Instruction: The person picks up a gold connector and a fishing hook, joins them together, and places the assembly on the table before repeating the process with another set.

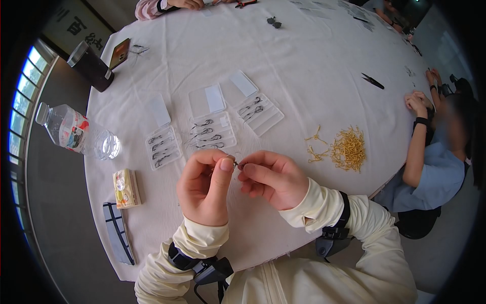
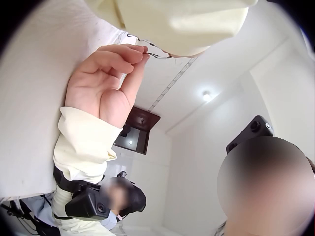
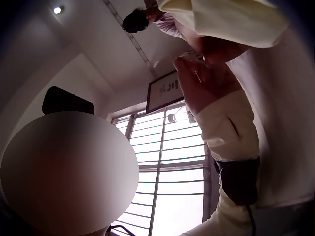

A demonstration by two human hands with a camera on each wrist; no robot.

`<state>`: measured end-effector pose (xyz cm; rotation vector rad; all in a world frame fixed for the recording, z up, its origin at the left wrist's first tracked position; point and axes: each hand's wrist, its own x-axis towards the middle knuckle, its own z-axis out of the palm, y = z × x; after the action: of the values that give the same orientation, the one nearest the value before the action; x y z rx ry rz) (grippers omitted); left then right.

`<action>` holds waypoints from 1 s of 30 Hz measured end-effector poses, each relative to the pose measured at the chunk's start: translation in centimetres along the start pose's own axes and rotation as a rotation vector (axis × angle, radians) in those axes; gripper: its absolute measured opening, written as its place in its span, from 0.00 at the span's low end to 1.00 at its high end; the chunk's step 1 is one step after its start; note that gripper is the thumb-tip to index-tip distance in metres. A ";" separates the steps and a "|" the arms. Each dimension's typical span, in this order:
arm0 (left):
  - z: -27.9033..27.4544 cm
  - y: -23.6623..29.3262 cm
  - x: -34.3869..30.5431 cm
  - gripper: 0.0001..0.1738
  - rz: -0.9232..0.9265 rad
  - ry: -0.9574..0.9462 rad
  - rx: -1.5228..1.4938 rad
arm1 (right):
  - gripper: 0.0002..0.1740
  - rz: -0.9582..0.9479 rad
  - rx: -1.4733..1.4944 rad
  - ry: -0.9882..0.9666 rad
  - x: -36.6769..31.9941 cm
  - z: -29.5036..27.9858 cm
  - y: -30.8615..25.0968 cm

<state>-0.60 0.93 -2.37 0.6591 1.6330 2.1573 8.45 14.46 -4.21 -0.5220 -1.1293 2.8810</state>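
In the head view my left hand (image 1: pixel 206 190) and right hand (image 1: pixel 277 181) meet over the near side of the table. Thumb and fingers of both pinch a small dark wire-like piece (image 1: pixel 236 163) between them. The left wrist view shows its thin dark strands (image 2: pixel 155 55) leaving the right fingertips; its exact kind I cannot tell. Just beyond the hands lie three clear plastic boxes with lids open: a left box (image 1: pixel 178 161), a middle box (image 1: pixel 231 127) and a right box (image 1: pixel 271 121). Bundles of dark, thin curved pieces (image 1: pixel 205 131) fill their compartments.
Right of my hands is a pile of small gold-coloured pieces (image 1: pixel 349 149). Black snips (image 1: pixel 373 81) lie farther off. On the left stand a water bottle (image 1: pixel 76 133) and a dark tumbler (image 1: pixel 92 67), near a tissue pack (image 1: pixel 126 188) and a phone (image 1: pixel 120 53). Other people sit around the table.
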 end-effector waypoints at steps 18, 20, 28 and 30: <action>0.1 -0.3 -0.3 0.03 -0.035 -0.016 0.102 | 0.03 -0.657 -0.563 0.024 -0.2 1.3 -1.6; 0.2 -0.3 -0.3 0.03 -0.052 -0.028 0.099 | 0.02 -0.661 -0.494 0.033 -0.3 1.3 -1.6; -0.1 -0.6 -0.2 0.04 0.066 -0.111 0.282 | 0.02 -0.721 -0.691 0.067 -0.2 0.6 -1.4; -0.2 -0.6 -0.3 0.04 0.061 -0.108 0.282 | 0.04 -0.830 -0.835 0.076 -0.2 0.5 -1.6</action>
<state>-0.46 0.81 -2.99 0.9005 1.8975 1.9104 8.30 15.32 -2.77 -0.0823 -1.9181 1.6246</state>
